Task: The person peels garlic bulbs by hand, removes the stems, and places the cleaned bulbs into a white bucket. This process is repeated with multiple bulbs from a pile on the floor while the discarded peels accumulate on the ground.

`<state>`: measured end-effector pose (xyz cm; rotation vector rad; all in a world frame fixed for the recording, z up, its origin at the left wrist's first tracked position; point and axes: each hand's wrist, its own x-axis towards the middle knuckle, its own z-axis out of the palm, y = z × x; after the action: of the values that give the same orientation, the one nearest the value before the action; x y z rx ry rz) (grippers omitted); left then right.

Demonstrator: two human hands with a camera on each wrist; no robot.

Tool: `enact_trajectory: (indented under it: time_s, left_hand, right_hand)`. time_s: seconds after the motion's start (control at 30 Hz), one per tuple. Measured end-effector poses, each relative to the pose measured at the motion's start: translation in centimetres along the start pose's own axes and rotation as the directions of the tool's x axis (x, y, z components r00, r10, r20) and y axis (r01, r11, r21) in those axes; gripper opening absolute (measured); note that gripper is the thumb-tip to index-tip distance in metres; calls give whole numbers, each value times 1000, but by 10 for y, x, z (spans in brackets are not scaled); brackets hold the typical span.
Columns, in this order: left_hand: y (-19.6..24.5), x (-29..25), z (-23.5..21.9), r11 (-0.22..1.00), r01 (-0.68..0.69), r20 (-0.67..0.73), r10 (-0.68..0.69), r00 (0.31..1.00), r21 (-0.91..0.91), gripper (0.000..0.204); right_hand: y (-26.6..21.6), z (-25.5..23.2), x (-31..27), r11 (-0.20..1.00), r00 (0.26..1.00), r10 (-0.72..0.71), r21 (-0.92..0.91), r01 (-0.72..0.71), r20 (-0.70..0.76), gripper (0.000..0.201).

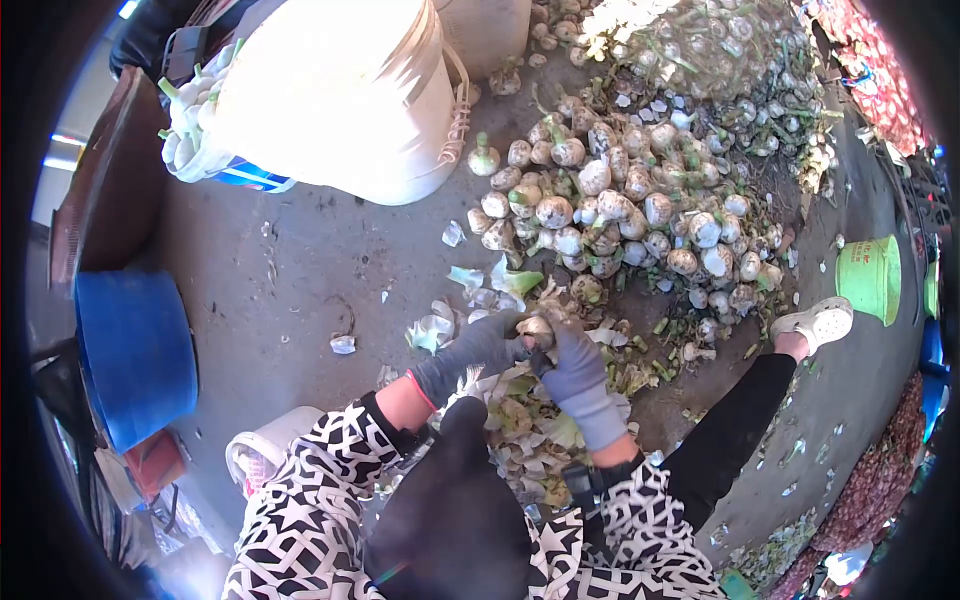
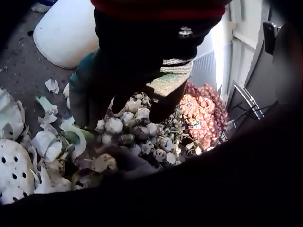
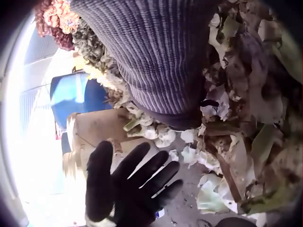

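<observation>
A brownish garlic bulb (image 1: 537, 330) is between my two gloved hands, above a heap of peeled skins (image 1: 525, 440). My right hand (image 1: 582, 385), in a grey ribbed glove, holds the bulb with its fingers bent out of sight behind the back of the hand in the right wrist view. Close by on the other side is my left hand (image 1: 470, 355) in a darker glove. The right wrist view shows that left hand (image 3: 137, 184) palm outward, its fingers straight and spread. Just ahead lies a pile of soil-stained garlic bulbs (image 1: 640, 210).
A big white bucket (image 1: 340, 100) stands at the upper left beside a container of trimmed garlic (image 1: 195, 120). A blue tub (image 1: 137, 355) is at the left, a small green bucket (image 1: 868, 280) at the right. Red net sacks (image 1: 870, 75) lie at the far right.
</observation>
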<state>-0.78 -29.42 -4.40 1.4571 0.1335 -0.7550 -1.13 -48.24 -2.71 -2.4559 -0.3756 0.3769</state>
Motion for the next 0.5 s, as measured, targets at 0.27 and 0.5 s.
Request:
enact_trajectory:
  time_s: [0.27, 0.5]
  left_hand:
    - [96, -40, 23, 765, -427, 73, 451, 890, 482, 68]
    - [123, -56, 44, 382, -377, 88, 594, 799, 843, 71]
  right_hand:
    - [42, -15, -34, -177, 961, 270, 984, -6, 55, 43]
    - [-37, -65, -23, 492, 932, 333, 870, -41, -144, 16]
